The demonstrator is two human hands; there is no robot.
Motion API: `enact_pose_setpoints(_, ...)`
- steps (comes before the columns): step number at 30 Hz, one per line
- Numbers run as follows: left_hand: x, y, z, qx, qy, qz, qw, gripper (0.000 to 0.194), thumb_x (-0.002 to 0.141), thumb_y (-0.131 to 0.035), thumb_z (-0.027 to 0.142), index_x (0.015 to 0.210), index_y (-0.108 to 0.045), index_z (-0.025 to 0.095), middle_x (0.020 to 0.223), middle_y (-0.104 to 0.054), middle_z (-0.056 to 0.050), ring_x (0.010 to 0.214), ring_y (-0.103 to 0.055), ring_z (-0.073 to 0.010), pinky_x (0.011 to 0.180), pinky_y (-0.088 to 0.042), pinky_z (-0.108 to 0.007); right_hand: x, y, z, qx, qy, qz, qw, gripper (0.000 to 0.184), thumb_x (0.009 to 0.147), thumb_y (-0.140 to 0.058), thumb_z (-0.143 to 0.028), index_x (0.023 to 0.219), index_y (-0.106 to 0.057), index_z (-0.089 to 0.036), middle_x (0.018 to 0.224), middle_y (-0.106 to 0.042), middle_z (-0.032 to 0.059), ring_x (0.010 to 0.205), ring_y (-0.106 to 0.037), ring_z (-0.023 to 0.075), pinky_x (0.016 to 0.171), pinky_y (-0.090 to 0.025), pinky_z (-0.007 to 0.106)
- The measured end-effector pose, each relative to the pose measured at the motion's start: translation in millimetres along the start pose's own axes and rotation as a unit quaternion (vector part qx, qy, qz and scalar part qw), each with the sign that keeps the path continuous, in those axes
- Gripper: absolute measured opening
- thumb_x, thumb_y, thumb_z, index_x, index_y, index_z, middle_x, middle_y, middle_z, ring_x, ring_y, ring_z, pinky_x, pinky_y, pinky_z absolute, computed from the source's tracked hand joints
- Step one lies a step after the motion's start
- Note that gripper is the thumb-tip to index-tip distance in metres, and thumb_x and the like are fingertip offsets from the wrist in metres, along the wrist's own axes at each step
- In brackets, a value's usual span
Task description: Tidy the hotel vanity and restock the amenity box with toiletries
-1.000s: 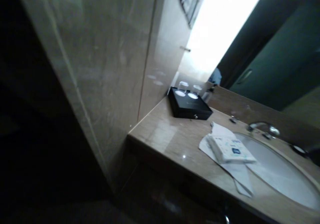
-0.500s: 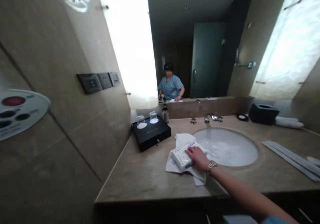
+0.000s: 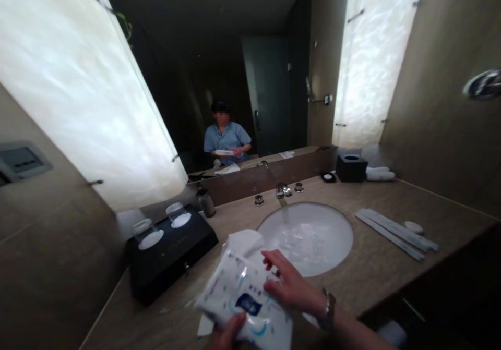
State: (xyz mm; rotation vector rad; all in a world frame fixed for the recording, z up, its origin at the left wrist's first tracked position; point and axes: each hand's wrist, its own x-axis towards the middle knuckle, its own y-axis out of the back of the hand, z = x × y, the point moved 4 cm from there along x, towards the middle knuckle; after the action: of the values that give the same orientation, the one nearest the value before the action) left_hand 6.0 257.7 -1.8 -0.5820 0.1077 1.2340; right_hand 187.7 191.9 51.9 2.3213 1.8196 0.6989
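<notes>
On the left of the beige stone bench sits one black box tray carrying two upturned clear glasses. Just right of it, both hands grip one white plastic pack with blue print, lifted above a white cloth: the left hand pinches its near edge, the right hand curls over its top. A firm two-handed hold keeps it steady. Further right: one round white basin, one tap, two long white wrapped strips.

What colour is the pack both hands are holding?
White pack with small blue print and a dark blue label, clearest in the head view.
</notes>
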Motion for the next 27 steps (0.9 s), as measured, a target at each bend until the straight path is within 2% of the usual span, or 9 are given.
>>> enact_pose_setpoints(3, 1, -34.6, 2, 0.036, -0.015, -0.085, 0.996, 0.078, 0.058, -0.072, 0.026, 0.129, -0.045, 0.010, 0.108, -0.072, -0.014, 0.100, -0.068, -0.0327, 0.071, -0.055, -0.034, -24, 14, 18, 0.154, -0.114, -0.044, 0.981, 0.064, 0.080, -0.066, -0.051, 0.129, -0.052, -0.014, 0.123, -0.064, 0.0138, 0.110, -0.063, 0.0267, 0.097, -0.052, 0.044)
enact_pose_setpoints(5, 6, -54.0, -4, 0.072, -0.008, -0.109, 0.991, 0.082, 0.064, -0.073, 0.027, 0.137, -0.037, 0.016, 0.126, -0.064, -0.015, 0.109, -0.065, -0.0314, 0.074, -0.055, -0.033, -44, 14, 24, 0.184, -0.160, 0.006, 0.970, 0.059, 0.077, -0.067, -0.045, 0.125, -0.048, -0.015, 0.122, -0.064, 0.0127, 0.109, -0.063, 0.0268, 0.097, -0.052, 0.044)
enact_pose_setpoints(7, 13, -68.2, -15, 0.094, -0.007, -0.143, 0.985, 0.084, 0.068, -0.076, 0.032, 0.138, -0.033, 0.018, 0.130, -0.060, -0.016, 0.111, -0.064, -0.0290, 0.084, -0.054, -0.035, -62, 11, 27, 0.133, -0.189, 0.084, 0.969, 0.059, 0.075, -0.064, -0.035, 0.126, -0.043, -0.016, 0.126, -0.062, 0.0139, 0.115, -0.061, 0.0271, 0.102, -0.049, 0.045)
enact_pose_setpoints(9, 19, -77.6, -29, 0.118, -0.018, -0.180, 0.976, 0.084, 0.064, -0.079, 0.036, 0.133, -0.036, 0.013, 0.125, -0.062, -0.018, 0.107, -0.064, -0.0274, 0.091, -0.052, -0.036, -77, 6, 25, 0.066, -0.208, 0.134, 0.967, 0.061, 0.073, -0.059, -0.027, 0.130, -0.038, -0.016, 0.131, -0.059, 0.0152, 0.121, -0.058, 0.0264, 0.108, -0.045, 0.045)
enact_pose_setpoints(12, 20, -88.4, -47, 0.157, -0.013, -0.226, 0.961, 0.084, 0.061, -0.078, 0.039, 0.128, -0.037, 0.011, 0.123, -0.062, -0.020, 0.106, -0.063, -0.0295, 0.093, -0.050, -0.039, -93, 2, 20, 0.008, -0.228, 0.162, 0.960, 0.057, 0.072, -0.053, -0.020, 0.127, -0.038, -0.018, 0.126, -0.062, 0.0136, 0.119, -0.060, 0.0240, 0.106, -0.047, 0.041)
enact_pose_setpoints(16, 0, -113.2, -56, 0.192, -0.002, -0.308, 0.932, 0.077, 0.064, -0.073, 0.034, 0.125, -0.034, 0.010, 0.127, -0.059, -0.023, 0.113, -0.060, -0.0308, 0.100, -0.047, -0.041, -121, 11, 14, -0.066, -0.266, 0.162, 0.948, 0.051, 0.074, -0.050, -0.019, 0.124, -0.041, -0.018, 0.116, -0.065, 0.0124, 0.110, -0.064, 0.0244, 0.097, -0.051, 0.038)
enact_pose_setpoints(19, -16, -136.7, -63, 0.221, -0.004, -0.343, 0.913, 0.071, 0.066, -0.068, 0.026, 0.126, -0.034, 0.009, 0.125, -0.058, -0.022, 0.113, -0.059, -0.0282, 0.101, -0.046, -0.039, -145, 27, 17, -0.129, -0.285, 0.151, 0.938, 0.049, 0.078, -0.047, -0.018, 0.127, -0.041, -0.018, 0.122, -0.063, 0.0148, 0.113, -0.063, 0.0258, 0.100, -0.049, 0.041)
enact_pose_setpoints(22, -26, -157.2, -81, 0.249, -0.013, -0.343, 0.906, 0.069, 0.067, -0.068, 0.029, 0.123, -0.034, 0.009, 0.121, -0.059, -0.022, 0.110, -0.059, -0.0289, 0.099, -0.047, -0.039, -161, 50, 19, -0.162, -0.264, 0.127, 0.942, 0.048, 0.078, -0.048, -0.019, 0.125, -0.045, -0.018, 0.125, -0.061, 0.0164, 0.116, -0.061, 0.0281, 0.101, -0.049, 0.043)
enact_pose_setpoints(27, -44, -204.3, -129, 0.196, 0.012, -0.334, 0.922, 0.080, 0.063, -0.071, 0.037, 0.126, -0.029, 0.012, 0.127, -0.060, -0.023, 0.115, -0.060, -0.0311, 0.101, -0.046, -0.040, -191, 115, 39, -0.078, -0.279, 0.159, 0.944, 0.049, 0.074, -0.051, -0.021, 0.123, -0.047, -0.020, 0.119, -0.066, 0.0135, 0.111, -0.065, 0.0255, 0.097, -0.052, 0.037)
